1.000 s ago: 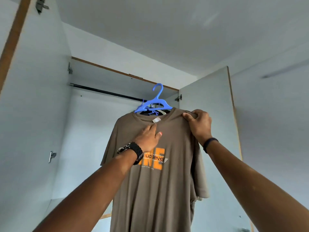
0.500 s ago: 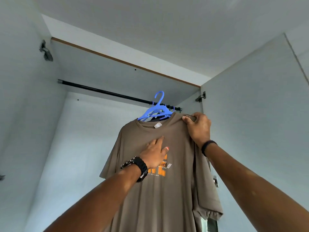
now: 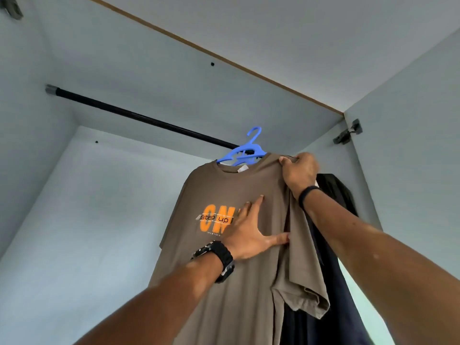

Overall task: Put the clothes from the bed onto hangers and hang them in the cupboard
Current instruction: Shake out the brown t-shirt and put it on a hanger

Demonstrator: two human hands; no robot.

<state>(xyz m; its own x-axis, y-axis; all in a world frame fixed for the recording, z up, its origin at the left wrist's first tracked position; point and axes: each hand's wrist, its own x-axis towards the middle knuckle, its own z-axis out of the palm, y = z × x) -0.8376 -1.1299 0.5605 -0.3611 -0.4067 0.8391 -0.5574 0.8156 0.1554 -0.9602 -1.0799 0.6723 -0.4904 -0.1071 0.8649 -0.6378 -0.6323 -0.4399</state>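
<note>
Now | right hand [image 3: 300, 174] grips T-shirt [image 3: 224, 270] shoulder | left hand [image 3: 249, 232] flat on chest

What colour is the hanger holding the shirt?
Blue: the plastic hanger under the brown T-shirt's collar, seen in the head view.

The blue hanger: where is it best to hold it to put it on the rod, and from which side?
Probably the neck below the hook of the blue hanger, reached from the front and below: only that part shows above the brown t-shirt, and its hook opens towards the black rod.
</note>
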